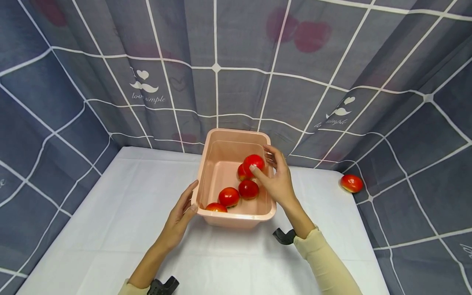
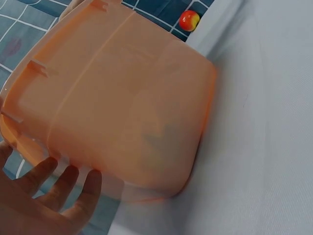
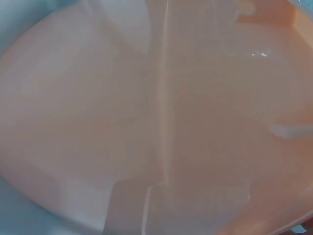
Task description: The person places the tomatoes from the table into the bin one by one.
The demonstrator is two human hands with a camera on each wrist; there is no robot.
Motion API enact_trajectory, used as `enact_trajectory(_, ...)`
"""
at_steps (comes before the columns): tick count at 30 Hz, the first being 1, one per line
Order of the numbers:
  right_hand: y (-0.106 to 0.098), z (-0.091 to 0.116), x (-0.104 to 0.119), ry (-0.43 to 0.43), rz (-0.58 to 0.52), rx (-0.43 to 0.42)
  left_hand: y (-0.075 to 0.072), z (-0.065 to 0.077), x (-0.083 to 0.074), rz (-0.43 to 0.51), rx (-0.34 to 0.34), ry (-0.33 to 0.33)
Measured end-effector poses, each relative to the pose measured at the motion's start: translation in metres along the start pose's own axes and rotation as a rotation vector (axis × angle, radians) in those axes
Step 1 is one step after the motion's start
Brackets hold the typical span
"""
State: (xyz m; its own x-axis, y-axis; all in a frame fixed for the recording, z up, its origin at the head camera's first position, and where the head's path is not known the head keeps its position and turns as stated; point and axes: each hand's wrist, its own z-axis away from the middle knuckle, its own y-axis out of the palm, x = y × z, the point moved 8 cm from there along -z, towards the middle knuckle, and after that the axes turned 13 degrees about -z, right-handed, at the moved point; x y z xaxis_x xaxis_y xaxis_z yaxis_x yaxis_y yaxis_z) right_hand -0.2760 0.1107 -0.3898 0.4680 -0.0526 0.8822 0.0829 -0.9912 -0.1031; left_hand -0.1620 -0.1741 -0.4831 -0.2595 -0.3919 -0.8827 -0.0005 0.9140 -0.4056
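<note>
A pink plastic bin [image 1: 210, 172] is between both hands, with several shiny, tomato-like red fruits [image 1: 248, 189] inside. The left hand [image 1: 177, 219] holds the bin's left side near the front corner. Its thumb lies at the rim, and the fingers [image 2: 88, 196] press along the outer wall. At the far right rim, the right hand [image 1: 278, 180] grips the bin with its fingers at the edge. Its thumb reaches over the inside and overlaps one red fruit [image 1: 254, 160]. The bin wall [image 3: 122, 122] fills the right wrist view, hiding the right fingers.
One more red fruit with a yellow patch [image 1: 351, 183] lies at the right edge of the white-covered table [image 1: 110, 221]. Grey checked curtains [image 1: 236, 94] stand around the back and sides. Dark straps with camera mounts [image 1: 284, 236] sit at the wrists.
</note>
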Motion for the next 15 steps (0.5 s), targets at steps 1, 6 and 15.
enact_trajectory(1, 0.000, 0.000, 0.001, -0.008, -0.005, -0.003, 0.000, 0.000, 0.000, 0.001, 0.000, 0.000)
enact_trajectory(6, -0.004, 0.001, 0.004, -0.030, -0.024, -0.020, 0.001, 0.000, 0.000, 0.006, 0.001, -0.002)
enact_trajectory(15, -0.012, 0.002, 0.000, -0.016, -0.013, -0.033, 0.001, 0.000, 0.000, 0.008, -0.001, -0.007)
